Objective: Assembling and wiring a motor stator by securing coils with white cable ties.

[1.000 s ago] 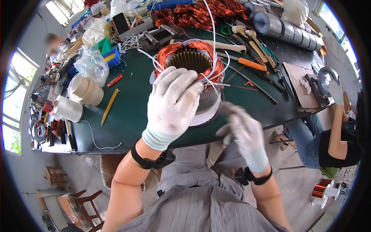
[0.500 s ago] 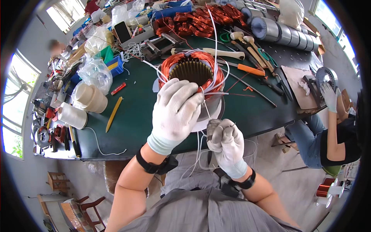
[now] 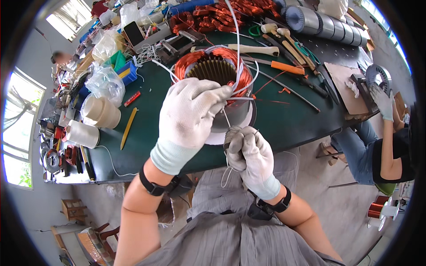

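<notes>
A motor stator point(image 3: 209, 66) with red-orange copper windings round its top stands on the green table in front of me. My left hand point(image 3: 186, 117), in a white glove, lies at its near rim. Its fingers are bent together against the winding; what they pinch is hidden. From under these fingers a thin white cord point(image 3: 226, 118) runs taut down to my right hand point(image 3: 251, 153). That gloved hand, its fingertips stained grey, is closed round the cord below the stator, and a loop hangs beneath it. White sleeving tubes point(image 3: 238, 35) rise from the windings.
Copper coils point(image 3: 226, 15) are heaped at the back beside metal cores point(image 3: 326, 27). Mallets and an orange-handled tool point(image 3: 287, 67) lie right of the stator. Thread spools point(image 3: 83, 134) and a yellow pencil-like stick point(image 3: 129, 128) lie left. A co-worker's gloved hand point(image 3: 382, 101) handles a slotted core at right.
My right hand has moved left and slightly upward with the cord. My left hand has shifted left and up along the near rim. The view has shifted a little.
</notes>
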Motion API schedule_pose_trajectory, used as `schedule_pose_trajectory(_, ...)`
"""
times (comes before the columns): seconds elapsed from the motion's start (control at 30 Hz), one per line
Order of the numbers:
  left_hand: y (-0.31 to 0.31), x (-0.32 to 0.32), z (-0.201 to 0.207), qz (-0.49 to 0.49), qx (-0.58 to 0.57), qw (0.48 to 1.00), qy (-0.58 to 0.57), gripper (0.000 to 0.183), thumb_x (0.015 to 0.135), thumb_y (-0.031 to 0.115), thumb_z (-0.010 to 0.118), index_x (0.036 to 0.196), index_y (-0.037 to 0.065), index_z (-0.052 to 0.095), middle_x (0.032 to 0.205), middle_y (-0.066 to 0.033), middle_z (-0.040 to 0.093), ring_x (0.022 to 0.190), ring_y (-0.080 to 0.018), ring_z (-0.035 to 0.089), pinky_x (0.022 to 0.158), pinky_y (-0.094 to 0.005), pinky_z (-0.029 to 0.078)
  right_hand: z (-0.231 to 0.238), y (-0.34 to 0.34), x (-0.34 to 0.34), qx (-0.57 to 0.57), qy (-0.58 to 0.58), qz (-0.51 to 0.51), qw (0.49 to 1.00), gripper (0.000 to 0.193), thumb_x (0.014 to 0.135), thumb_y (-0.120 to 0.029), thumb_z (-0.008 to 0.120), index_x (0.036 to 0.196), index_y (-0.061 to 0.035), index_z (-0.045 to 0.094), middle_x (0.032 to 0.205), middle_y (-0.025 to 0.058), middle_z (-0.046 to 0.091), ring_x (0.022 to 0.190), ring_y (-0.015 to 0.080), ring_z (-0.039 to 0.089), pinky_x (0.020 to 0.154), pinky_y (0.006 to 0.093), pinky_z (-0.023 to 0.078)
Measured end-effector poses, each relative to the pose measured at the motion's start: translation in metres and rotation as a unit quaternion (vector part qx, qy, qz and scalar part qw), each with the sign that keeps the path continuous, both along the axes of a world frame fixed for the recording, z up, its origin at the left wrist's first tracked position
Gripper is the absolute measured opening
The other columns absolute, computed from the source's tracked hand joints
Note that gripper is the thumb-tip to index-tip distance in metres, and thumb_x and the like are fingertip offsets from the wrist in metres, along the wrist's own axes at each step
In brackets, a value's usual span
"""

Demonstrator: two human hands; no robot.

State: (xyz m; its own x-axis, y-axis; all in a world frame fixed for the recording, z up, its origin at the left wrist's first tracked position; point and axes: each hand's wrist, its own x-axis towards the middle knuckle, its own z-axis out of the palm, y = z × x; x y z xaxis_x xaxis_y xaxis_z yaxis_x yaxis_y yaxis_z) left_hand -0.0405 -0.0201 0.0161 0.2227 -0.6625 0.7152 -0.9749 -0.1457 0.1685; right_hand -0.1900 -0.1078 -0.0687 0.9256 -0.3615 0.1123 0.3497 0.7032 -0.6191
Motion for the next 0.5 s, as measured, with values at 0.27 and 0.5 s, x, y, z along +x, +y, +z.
schedule_pose_trajectory(0.27, 0.003, 0.003, -0.009, -0.016, -0.025, 0.999, -0.045, 0.024, 0.074, 0.005, 0.077, 0.098, 0.009, 0.075, 0.097, -0.0072, 0.071, 0.091, -0.0271, 0.068, 0.083, -0.0368, 0.054, 0.077, -0.021, -0.009, 0.305, -0.027, 0.155, 0.939, 0.033, 0.105, -0.044, 0.046, 0.09, -0.0166, 0.055, 0.066, -0.0071, 0.035, 0.047, 0.0046, 0.026, 0.041, 0.0208, 0.022)
schedule_pose_trajectory(0.5, -0.002, -0.008, -0.006, -0.023, -0.051, 0.998, -0.033, 0.023, 0.073, 0.006, 0.078, 0.096, 0.009, 0.076, 0.096, -0.0067, 0.072, 0.088, -0.0257, 0.067, 0.079, -0.0342, 0.054, -0.005, 0.003, -0.01, 0.016, -0.009, -0.038, 0.999, 0.042, 0.099, -0.046, 0.059, 0.095, -0.0049, 0.051, 0.081, 0.0008, 0.05, 0.05, 0.0042, 0.031, 0.045, 0.0201, 0.027)
